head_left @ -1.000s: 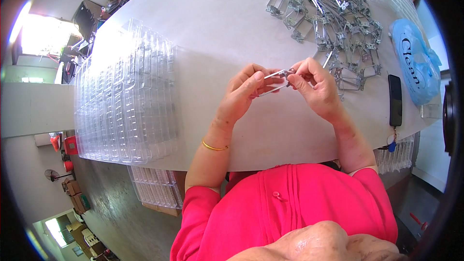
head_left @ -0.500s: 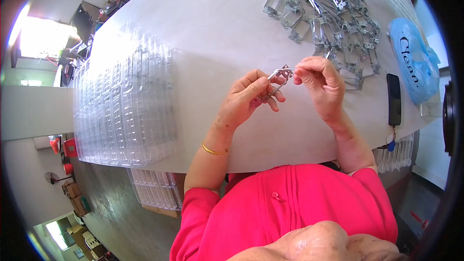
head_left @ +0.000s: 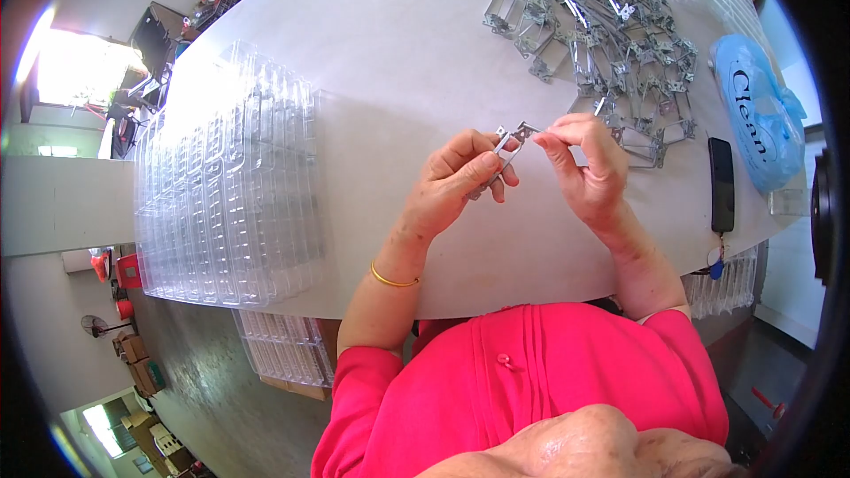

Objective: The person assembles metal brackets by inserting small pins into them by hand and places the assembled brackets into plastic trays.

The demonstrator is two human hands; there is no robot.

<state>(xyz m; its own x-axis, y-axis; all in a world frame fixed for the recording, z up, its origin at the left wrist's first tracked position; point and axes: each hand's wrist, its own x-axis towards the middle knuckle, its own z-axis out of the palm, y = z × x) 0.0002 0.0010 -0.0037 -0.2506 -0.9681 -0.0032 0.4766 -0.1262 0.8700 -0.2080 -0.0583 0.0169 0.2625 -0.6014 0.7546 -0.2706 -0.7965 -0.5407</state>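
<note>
One metal frame, pinched in the left hand, looks light and stiff; hold its bars. The right hand pinches beside it; whether it grips, I can't tell.

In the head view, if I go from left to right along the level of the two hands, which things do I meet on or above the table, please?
Clear plastic trays → left hand → metal piece it holds → right hand → black phone → blue bag.
</note>
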